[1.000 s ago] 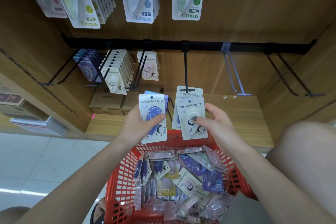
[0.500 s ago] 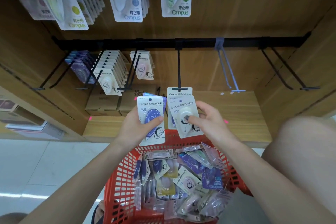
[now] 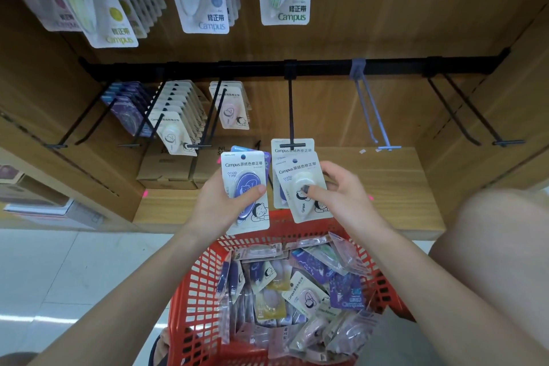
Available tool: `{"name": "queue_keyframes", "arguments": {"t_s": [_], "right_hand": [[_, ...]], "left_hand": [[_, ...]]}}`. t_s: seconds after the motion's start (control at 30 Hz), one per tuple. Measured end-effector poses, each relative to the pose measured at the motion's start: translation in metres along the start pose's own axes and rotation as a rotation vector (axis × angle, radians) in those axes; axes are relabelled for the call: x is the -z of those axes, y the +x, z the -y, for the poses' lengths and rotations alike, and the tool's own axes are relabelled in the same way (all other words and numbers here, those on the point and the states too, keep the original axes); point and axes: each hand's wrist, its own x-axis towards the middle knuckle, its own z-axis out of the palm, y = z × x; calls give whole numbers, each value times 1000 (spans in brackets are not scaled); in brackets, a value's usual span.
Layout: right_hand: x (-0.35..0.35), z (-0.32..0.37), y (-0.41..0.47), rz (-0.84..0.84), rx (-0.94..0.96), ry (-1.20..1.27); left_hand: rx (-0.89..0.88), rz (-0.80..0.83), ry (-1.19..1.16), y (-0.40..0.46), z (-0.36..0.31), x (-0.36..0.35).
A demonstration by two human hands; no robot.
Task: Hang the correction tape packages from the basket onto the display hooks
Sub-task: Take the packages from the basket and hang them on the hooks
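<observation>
Item one: our left hand (image 3: 221,202) grasps a small stack of correction tape packages, the front one a purple-tape package (image 3: 245,187), thumb pressed across its blister, at about 11 o'clock from the red basket (image 3: 193,291). Item two: our right hand (image 3: 341,196) pinches a white-tape package (image 3: 306,187), tilted, thumb on the dispenser, with at least one more card behind it. Item three: a further card (image 3: 292,145) sits just above, at 12 o'clock from the right hand, at the tip of the black centre hook (image 3: 290,110); we cannot tell whether its hole is threaded on. Item four: the basket, at 6 o'clock below both hands, holds a loose heap of packages (image 3: 297,291) in purple, yellow and white. Item five: at 10 o'clock, hooks carry rows of purple packages (image 3: 127,107), white packages (image 3: 175,122) and pink packages (image 3: 230,107). Item six: a pale blue hook (image 3: 368,110) at 1 o'clock and a black hook (image 3: 463,110) at 2 o'clock hang bare.
</observation>
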Motion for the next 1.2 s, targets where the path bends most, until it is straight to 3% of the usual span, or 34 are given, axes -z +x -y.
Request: {"name": "queue_keyframes", "arguments": {"t_s": [0.27,0.63,0.9,1.07,1.2], "right_hand": [[-4,-5,18,-93,37,-40],[7,0,108,-225,59,-179],[8,16,172,-306,-24,-252],[10,14,153,-316,-55,-253],[11,5,102,-287,-137,-95]], "left_hand": [[-3,-17,32,4,-3,1],[41,-42,9,13,-4,6],[47,-46,15,25,-3,5],[60,-48,5,26,-1,6],[80,-34,-51,20,1,8]]}}
